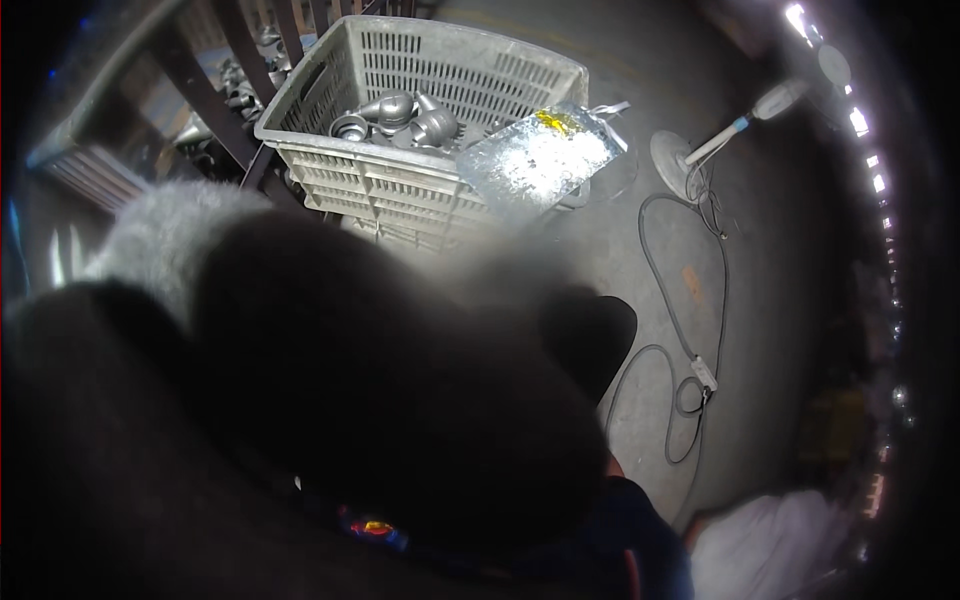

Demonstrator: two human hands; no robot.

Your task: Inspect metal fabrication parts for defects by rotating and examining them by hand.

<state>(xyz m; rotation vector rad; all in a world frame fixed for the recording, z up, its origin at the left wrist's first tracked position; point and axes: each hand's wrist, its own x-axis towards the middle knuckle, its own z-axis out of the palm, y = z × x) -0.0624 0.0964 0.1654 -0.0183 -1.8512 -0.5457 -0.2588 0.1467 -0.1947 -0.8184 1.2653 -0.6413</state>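
Observation:
A very large dark, blurred shape fills the middle and lower left, close up. It looks like my left hand or arm, but no fingers can be made out. Fuzzy grey cloth, perhaps a glove or cuff, shows at its upper left. My right hand cannot be picked out. Just beyond the dark shape, a shiny clear plastic bag with a yellow patch overlaps the crate's right corner, bright with glare. Whether a hand touches it is hidden. Several grey metal pipe fittings lie inside the pale slatted plastic crate.
A dark barred metal frame stands at the far left, with more metal fittings behind it. On the floor at right are a stand with a round base and a looping grey cable. White cloth shows at lower right.

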